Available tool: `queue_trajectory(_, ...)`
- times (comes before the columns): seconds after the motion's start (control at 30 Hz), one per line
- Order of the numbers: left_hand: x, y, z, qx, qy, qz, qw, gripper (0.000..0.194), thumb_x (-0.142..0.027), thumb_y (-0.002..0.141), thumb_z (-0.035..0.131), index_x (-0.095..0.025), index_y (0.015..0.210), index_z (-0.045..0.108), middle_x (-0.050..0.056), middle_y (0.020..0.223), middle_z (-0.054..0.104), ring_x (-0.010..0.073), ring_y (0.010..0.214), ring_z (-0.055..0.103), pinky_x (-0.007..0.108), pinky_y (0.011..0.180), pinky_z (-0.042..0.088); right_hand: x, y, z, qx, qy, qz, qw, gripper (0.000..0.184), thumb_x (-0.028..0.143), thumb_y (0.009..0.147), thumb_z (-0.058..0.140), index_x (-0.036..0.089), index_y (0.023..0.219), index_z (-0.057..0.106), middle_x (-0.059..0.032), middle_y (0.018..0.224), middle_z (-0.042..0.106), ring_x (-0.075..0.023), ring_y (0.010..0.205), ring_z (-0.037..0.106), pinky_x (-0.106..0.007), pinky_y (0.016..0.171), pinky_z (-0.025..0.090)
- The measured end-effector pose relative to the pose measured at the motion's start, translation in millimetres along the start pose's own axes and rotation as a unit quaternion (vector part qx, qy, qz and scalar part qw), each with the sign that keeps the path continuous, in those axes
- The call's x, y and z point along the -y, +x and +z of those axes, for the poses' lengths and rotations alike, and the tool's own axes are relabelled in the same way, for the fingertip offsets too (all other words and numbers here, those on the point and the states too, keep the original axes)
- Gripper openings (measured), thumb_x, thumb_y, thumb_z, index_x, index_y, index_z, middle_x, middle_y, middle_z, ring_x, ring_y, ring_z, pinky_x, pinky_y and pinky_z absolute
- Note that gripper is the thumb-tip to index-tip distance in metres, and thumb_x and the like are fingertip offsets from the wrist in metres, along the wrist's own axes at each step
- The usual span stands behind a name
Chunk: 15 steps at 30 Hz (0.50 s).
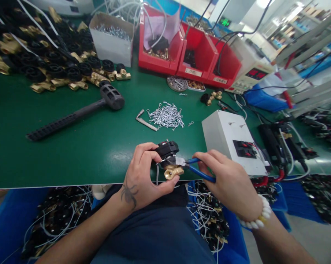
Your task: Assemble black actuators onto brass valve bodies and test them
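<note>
My left hand [140,176] is closed around a brass valve with a black plastic top [169,159], held just over the table's front edge. My right hand [228,179] grips blue-handled pliers [194,167] whose jaws meet the valve's middle, where a small metal clip sits. A white wire hangs down from the valve. A loose pile of metal clips [165,116] lies on the green table [72,146] beyond my hands.
A black mallet [77,112] lies at the left. Brass valves with black tops [52,62] are heaped at the back left. A white box of screws [112,36], red bins [187,51] and a white switch box [231,143] stand around. Blue crates of wired parts [58,216] sit below.
</note>
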State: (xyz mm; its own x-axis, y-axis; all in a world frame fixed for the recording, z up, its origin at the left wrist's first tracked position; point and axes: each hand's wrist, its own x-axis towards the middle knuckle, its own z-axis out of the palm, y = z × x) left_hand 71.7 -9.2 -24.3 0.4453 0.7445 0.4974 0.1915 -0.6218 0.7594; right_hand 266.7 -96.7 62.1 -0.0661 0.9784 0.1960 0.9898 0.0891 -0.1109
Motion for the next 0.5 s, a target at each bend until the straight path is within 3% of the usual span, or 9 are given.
queue_trajectory(0.07, 1, -1, 0.0, -0.004, 0.002, 0.008, 1.0, 0.034, -0.031, 0.075, 0.072, -0.018, 0.094, 0.047, 0.012, 0.111, 0.055, 0.0246, 0.107, 0.058, 0.041, 0.088, 0.057, 3, 3, -3, 0.021, 0.015, -0.004, 1.0, 0.017, 0.011, 0.093, 0.049, 0.015, 0.103, 0.061, -0.0046, 0.084, 0.062, -0.0147, 0.067, 0.059, -0.026, 0.058, 0.047)
queue_trajectory(0.2, 2, -3, -0.7, 0.005, 0.004, 0.009, 1.0, 0.034, -0.031, 0.074, 0.073, -0.017, 0.093, 0.048, 0.013, 0.112, 0.054, 0.0244, 0.106, 0.058, 0.041, 0.086, 0.058, 6, 6, -9, -0.099, 0.067, 0.038, 0.992, 0.016, 0.009, 0.091, 0.053, 0.018, 0.104, 0.056, -0.0017, 0.086, 0.061, -0.0113, 0.068, 0.058, -0.022, 0.061, 0.048)
queue_trajectory(0.27, 2, -3, -0.7, 0.003, 0.006, 0.013, 1.0, 0.035, -0.031, 0.074, 0.073, -0.017, 0.093, 0.048, 0.013, 0.111, 0.054, 0.0246, 0.106, 0.058, 0.041, 0.086, 0.058, 3, 5, -7, -0.057, 0.032, 0.018, 0.998, 0.018, 0.008, 0.089, 0.051, 0.017, 0.102, 0.057, -0.002, 0.083, 0.06, -0.0128, 0.065, 0.058, -0.024, 0.058, 0.047)
queue_trajectory(0.33, 3, -2, -0.5, -0.001, 0.008, 0.018, 1.0, 0.034, -0.031, 0.074, 0.073, -0.017, 0.092, 0.047, 0.013, 0.111, 0.054, 0.0247, 0.105, 0.059, 0.041, 0.086, 0.058, 1, 4, -7, 0.037, -0.014, -0.015, 0.999, 0.021, 0.007, 0.086, 0.048, 0.015, 0.101, 0.06, -0.0032, 0.079, 0.059, -0.0147, 0.061, 0.057, -0.027, 0.053, 0.044)
queue_trajectory(0.4, 3, -2, -0.2, -0.004, 0.007, 0.019, 1.0, 0.033, -0.031, 0.075, 0.072, -0.017, 0.092, 0.047, 0.013, 0.11, 0.054, 0.0245, 0.105, 0.059, 0.041, 0.085, 0.058, 0, 4, -9, 0.057, -0.026, -0.019, 0.998, 0.021, 0.007, 0.086, 0.048, 0.015, 0.101, 0.061, -0.0036, 0.08, 0.06, -0.0149, 0.061, 0.057, -0.027, 0.053, 0.044)
queue_trajectory(0.5, 3, -2, -0.4, -0.004, 0.002, 0.022, 1.0, 0.034, -0.032, 0.075, 0.072, -0.017, 0.093, 0.047, 0.012, 0.109, 0.054, 0.024, 0.105, 0.059, 0.039, 0.084, 0.059, 3, 4, -12, -0.089, 0.02, 0.028, 0.995, 0.017, 0.01, 0.089, 0.052, 0.018, 0.103, 0.057, -0.0018, 0.084, 0.061, -0.0122, 0.066, 0.058, -0.023, 0.06, 0.047)
